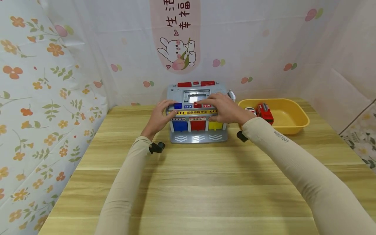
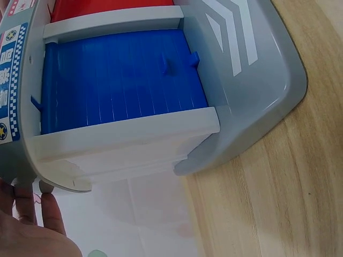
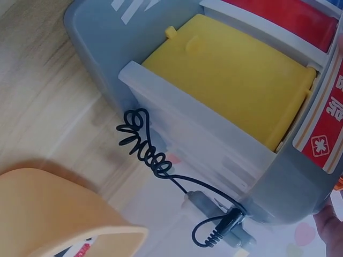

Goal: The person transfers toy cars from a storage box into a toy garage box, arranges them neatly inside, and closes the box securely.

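A grey toy garage stands upright against the back curtain. Blue, red and yellow doors in its front are all down. My left hand grips its upper left end, thumb in front and fingers by the blue button. In the left wrist view, fingertips of that hand touch the garage's side beside the blue door. My right hand holds the upper right end, with a finger reaching to the red button. Only a fingertip of it shows in the right wrist view, beside the yellow door.
A yellow basin stands to the right, holding a red toy fire truck and a white toy vehicle. A coiled black cord hangs at the garage's right side. The wooden table stretches forward of it.
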`<state>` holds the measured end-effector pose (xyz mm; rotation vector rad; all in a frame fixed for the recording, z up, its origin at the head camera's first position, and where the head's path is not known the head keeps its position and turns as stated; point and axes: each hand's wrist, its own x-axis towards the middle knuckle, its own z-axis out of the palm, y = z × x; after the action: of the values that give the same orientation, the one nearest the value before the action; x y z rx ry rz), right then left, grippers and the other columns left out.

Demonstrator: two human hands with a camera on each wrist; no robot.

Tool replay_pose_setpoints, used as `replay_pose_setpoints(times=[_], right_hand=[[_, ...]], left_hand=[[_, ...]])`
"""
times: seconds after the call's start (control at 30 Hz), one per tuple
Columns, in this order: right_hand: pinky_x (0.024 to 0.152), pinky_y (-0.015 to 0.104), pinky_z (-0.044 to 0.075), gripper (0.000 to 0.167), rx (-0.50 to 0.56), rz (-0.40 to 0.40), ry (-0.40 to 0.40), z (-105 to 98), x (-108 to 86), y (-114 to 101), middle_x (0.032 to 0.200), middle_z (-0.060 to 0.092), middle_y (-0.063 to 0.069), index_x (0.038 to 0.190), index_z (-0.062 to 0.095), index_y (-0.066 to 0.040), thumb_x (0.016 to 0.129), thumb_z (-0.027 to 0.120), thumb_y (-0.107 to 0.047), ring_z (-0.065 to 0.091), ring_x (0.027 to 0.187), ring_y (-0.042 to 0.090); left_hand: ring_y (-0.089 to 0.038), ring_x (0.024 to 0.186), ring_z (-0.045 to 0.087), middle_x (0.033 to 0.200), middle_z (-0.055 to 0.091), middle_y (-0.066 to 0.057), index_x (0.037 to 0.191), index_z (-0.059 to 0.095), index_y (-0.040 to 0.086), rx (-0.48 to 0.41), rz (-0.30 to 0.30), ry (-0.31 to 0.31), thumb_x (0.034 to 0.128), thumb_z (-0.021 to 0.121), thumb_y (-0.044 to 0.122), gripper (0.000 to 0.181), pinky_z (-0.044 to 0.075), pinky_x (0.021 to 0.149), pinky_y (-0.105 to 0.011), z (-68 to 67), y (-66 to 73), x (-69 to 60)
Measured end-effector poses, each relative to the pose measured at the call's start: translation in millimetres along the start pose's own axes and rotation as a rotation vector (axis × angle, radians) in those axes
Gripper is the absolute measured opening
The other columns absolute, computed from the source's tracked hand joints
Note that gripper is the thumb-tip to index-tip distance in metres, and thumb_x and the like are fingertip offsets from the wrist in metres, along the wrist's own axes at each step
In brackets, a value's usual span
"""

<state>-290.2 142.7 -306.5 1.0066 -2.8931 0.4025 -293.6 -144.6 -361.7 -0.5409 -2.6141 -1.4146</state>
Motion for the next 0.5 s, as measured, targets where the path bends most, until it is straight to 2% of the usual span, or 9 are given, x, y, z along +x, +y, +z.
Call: replay_pose_setpoints(times=[0.5], right_hand=[[0.114, 0.057, 0.037, 0.069, 0.03, 0.016, -0.021, -1.4, 1.9, -0.9, 0.141, 0.056, 0.012, 0.145, 0.054, -0.028, 0.082, 0.083, -0.022, 0.044, 0.132, 0.034]], left_hand=[[-0.026, 0.135, 0.037, 0.146, 0.052, -0.005, 0.135, 0.061, 0.018, 0.002, -0.004, -0.002, 0.0976, 0.061, 0.031, 0.04, 0.035, 0.116, -0.056, 0.1, 0.6, -0.2]])
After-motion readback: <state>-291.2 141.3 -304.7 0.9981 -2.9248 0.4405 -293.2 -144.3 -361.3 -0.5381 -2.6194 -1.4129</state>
